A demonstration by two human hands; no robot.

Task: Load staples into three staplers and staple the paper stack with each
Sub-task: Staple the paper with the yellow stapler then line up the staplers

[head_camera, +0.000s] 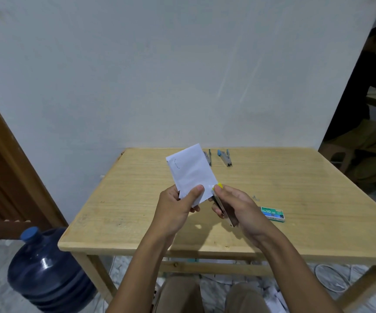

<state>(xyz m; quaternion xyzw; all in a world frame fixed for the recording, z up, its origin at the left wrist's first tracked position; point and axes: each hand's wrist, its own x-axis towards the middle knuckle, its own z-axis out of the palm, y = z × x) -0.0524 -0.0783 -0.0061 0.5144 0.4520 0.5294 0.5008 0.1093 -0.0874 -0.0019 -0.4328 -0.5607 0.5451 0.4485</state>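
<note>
Right grip (pixel 236 206) — clenched round yellow stapler (pixel 226 214), nose at corner of paper stack (pixel 191 172) (apparently for stapling). Left grip (pixel 178 206) pinches stack steady above table (pixel 295 177). Beyond — blue stapler (pixel 225 157), half-hidden stapler (pixel 208 158); staple box (pixel 272 213) nearby.

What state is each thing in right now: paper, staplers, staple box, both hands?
Paper stack: held off the table, left hand pinching its lower edge.
Yellow-tipped stapler: gripped in right hand, nose at the paper's lower right corner.
Partly hidden stapler: lying on the table, untouched.
Blue stapler: lying on the table, untouched.
Staple box: lying flat on the table, looks closed.
</note>
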